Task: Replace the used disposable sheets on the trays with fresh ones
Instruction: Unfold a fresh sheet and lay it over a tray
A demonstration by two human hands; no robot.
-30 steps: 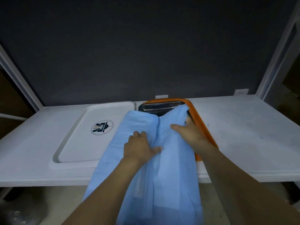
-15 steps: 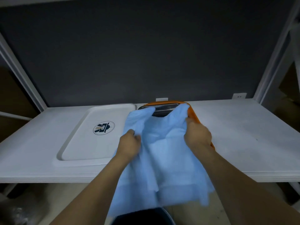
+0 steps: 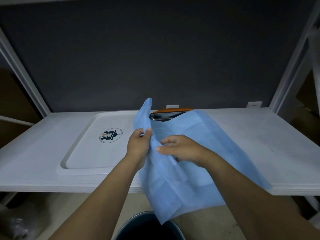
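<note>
A large light-blue disposable sheet [image 3: 195,135] is lifted off the shelf and hangs down past its front edge. My left hand [image 3: 138,146] pinches a bunched fold of it, with a corner sticking up above the fingers. My right hand [image 3: 183,149] lies against the sheet just right of the left hand, fingers spread and loosely bent. A bare white tray [image 3: 90,149] with a round dark logo sits on the left. Behind the sheet, an orange tray [image 3: 173,110] with a metal tray [image 3: 164,116] in it shows only at its far end.
Both trays rest on a white shelf board [image 3: 259,144] backed by a dark wall panel. White frame posts rise at both sides. A dark round bin [image 3: 143,227] stands on the floor below the sheet's hanging end.
The sheet has been lifted and gathered toward the middle. My right hand moved left from the sheet's right edge to beside my left hand. The bin has come further into view.
</note>
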